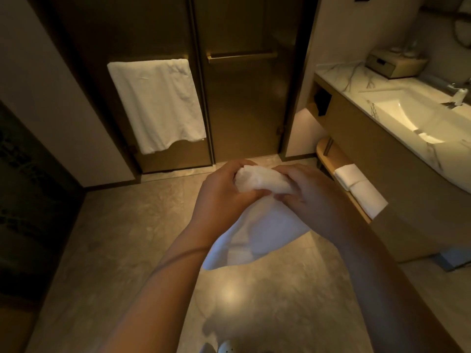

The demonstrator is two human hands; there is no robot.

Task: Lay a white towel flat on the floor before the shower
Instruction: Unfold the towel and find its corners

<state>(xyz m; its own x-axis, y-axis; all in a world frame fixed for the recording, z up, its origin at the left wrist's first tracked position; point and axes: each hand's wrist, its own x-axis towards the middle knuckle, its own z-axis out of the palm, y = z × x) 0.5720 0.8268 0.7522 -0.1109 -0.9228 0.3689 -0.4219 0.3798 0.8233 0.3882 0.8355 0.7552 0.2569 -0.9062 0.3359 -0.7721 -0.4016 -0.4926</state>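
Your left hand and right hand both clutch the bunched top of the white towel, held in the air above the floor. Its loose end hangs below your wrists, in front of the shower doors.

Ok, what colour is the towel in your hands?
Plain white, no pattern, in the head view: the towel, gripped by left hand and right hand.
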